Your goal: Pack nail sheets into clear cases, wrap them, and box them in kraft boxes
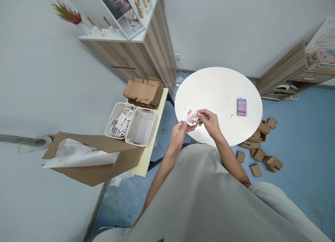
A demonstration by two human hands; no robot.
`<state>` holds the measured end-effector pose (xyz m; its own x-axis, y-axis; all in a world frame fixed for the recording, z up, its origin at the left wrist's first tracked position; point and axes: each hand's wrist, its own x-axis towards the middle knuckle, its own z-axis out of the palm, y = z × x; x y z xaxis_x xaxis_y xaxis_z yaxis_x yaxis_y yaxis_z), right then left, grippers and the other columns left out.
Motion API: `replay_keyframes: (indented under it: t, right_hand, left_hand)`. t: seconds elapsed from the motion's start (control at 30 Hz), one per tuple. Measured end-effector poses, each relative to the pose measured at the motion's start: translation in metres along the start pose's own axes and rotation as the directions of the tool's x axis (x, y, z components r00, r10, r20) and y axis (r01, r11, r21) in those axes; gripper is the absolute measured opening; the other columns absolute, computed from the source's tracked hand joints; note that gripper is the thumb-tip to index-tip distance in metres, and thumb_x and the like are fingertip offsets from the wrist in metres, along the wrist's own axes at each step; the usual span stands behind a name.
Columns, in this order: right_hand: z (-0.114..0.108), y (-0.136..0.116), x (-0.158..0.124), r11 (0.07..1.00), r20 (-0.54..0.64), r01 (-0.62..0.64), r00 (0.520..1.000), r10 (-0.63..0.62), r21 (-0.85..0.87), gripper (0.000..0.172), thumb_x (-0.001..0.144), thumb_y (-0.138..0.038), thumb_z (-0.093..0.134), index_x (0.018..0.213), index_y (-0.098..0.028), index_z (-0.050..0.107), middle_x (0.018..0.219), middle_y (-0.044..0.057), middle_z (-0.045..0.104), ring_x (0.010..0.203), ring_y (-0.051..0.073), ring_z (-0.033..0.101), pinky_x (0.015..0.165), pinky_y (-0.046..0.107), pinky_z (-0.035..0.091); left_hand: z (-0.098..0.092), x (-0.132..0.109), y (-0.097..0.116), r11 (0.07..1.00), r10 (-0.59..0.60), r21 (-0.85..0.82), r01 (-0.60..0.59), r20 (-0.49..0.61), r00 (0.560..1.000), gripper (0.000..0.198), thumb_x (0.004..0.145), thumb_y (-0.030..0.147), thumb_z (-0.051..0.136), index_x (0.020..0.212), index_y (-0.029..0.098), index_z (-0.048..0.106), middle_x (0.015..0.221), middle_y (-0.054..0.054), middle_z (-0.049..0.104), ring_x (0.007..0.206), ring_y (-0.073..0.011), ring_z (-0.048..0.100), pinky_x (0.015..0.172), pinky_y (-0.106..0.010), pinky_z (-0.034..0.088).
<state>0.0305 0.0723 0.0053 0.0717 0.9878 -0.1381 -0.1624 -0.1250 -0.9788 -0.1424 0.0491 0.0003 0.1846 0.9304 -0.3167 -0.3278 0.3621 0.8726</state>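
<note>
Both my hands hold a small packet [190, 116] with a pink and white print, just over the near edge of the round white table [218, 92]. My left hand [180, 132] grips its lower left side with closed fingers. My right hand [209, 121] pinches its right edge. A small purple card [241, 107] lies on the table to the right, apart from my hands.
A yellow side table [154, 141] at left carries two white baskets [131, 123], one with several small packets, a stack of flat cardboard blanks [143, 92] and an open carton [91, 158]. Several small folded brown boxes [259, 148] lie on the blue floor at right. Wooden cabinets stand behind.
</note>
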Motion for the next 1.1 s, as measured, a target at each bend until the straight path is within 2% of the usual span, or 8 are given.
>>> replay_keyframes:
  t: [0.13, 0.33, 0.43, 0.53, 0.63, 0.83, 0.97, 1.1]
  right_hand:
    - [-0.001, -0.004, 0.008, 0.999, 0.096, 0.024, 0.995, -0.022, -0.024, 0.04, 0.085, -0.067, 0.086, 0.095, -0.029, 0.082, 0.074, -0.001, 0.072, 0.06, 0.017, 0.063, 0.053, 0.032, 0.051]
    - [0.001, -0.006, 0.016, 0.998, 0.167, 0.044, 0.985, -0.034, -0.055, 0.039, 0.089, -0.066, 0.082, 0.097, -0.028, 0.083, 0.079, 0.001, 0.076, 0.065, 0.019, 0.068, 0.054, 0.032, 0.05]
    - [0.001, -0.007, 0.017, 0.981, 0.065, 0.125, 0.991, -0.116, -0.149, 0.04, 0.09, -0.066, 0.08, 0.101, -0.027, 0.083, 0.098, 0.004, 0.08, 0.073, 0.018, 0.07, 0.058, 0.031, 0.052]
    - [0.006, -0.011, 0.011, 0.941, -0.072, 0.208, 0.969, -0.235, -0.265, 0.041, 0.094, -0.066, 0.076, 0.102, -0.026, 0.082, 0.113, 0.006, 0.08, 0.081, 0.017, 0.07, 0.063, 0.03, 0.053]
    - [0.016, -0.015, 0.0, 0.939, -0.051, 0.201, 0.973, -0.224, -0.277, 0.042, 0.095, -0.066, 0.075, 0.101, -0.025, 0.082, 0.107, 0.006, 0.081, 0.08, 0.017, 0.071, 0.066, 0.03, 0.055]
    - [0.024, -0.014, -0.011, 0.975, -0.122, 0.102, 0.984, -0.128, -0.198, 0.041, 0.087, -0.063, 0.082, 0.096, -0.023, 0.081, 0.1, 0.006, 0.083, 0.075, 0.018, 0.073, 0.063, 0.03, 0.057]
    - [0.011, -0.012, -0.005, 0.992, -0.18, 0.051, 0.981, -0.07, -0.113, 0.042, 0.085, -0.064, 0.083, 0.089, -0.022, 0.078, 0.083, 0.004, 0.079, 0.069, 0.018, 0.071, 0.059, 0.03, 0.057]
    - [0.002, -0.009, 0.001, 0.998, -0.149, 0.012, 0.989, -0.02, -0.059, 0.041, 0.084, -0.063, 0.085, 0.088, -0.022, 0.079, 0.075, 0.002, 0.074, 0.067, 0.018, 0.07, 0.053, 0.028, 0.052]
  left_hand:
    - [-0.007, -0.001, 0.006, 0.979, -0.165, -0.105, 0.174, 0.091, 0.982, 0.097, 0.089, 0.1, 0.053, 0.127, 0.014, 0.077, 0.126, -0.022, 0.083, 0.114, -0.0381, 0.083, 0.102, -0.049, 0.066]
    - [-0.009, 0.0, 0.0, 0.966, -0.182, -0.178, 0.189, 0.056, 0.982, 0.078, 0.094, 0.085, 0.067, 0.129, 0.016, 0.077, 0.131, -0.018, 0.082, 0.11, -0.0328, 0.084, 0.101, -0.042, 0.066]
    - [-0.005, 0.002, 0.001, 0.954, -0.185, -0.239, 0.183, 0.015, 0.983, 0.074, 0.093, 0.079, 0.074, 0.129, 0.015, 0.077, 0.127, -0.018, 0.083, 0.106, -0.0296, 0.084, 0.1, -0.039, 0.065]
    - [0.0, 0.006, 0.004, 0.964, -0.124, -0.241, 0.113, -0.033, 0.992, 0.071, 0.09, 0.074, 0.081, 0.127, 0.014, 0.077, 0.128, -0.019, 0.083, 0.106, -0.0279, 0.084, 0.102, -0.038, 0.063]
    - [0.004, 0.009, 0.003, 0.993, 0.036, -0.105, -0.05, -0.128, 0.991, 0.064, 0.084, 0.068, 0.091, 0.12, 0.016, 0.076, 0.126, -0.016, 0.082, 0.107, -0.0263, 0.083, 0.104, -0.039, 0.062]
    - [0.01, 0.014, -0.005, 0.923, 0.343, 0.265, -0.28, -0.237, 0.909, 0.07, 0.076, 0.059, 0.099, 0.129, 0.021, 0.074, 0.135, -0.015, 0.078, 0.109, -0.0243, 0.079, 0.101, -0.038, 0.062]
    - [0.005, 0.015, -0.005, 0.951, 0.279, 0.212, -0.227, -0.258, 0.925, 0.068, 0.081, 0.063, 0.093, 0.132, 0.02, 0.076, 0.13, -0.016, 0.08, 0.106, -0.0241, 0.079, 0.091, -0.034, 0.062]
    - [0.0, 0.013, -0.002, 0.97, 0.212, 0.182, -0.164, -0.291, 0.933, 0.053, 0.083, 0.065, 0.09, 0.104, 0.017, 0.083, 0.099, -0.011, 0.083, 0.083, -0.0176, 0.074, 0.074, -0.028, 0.056]
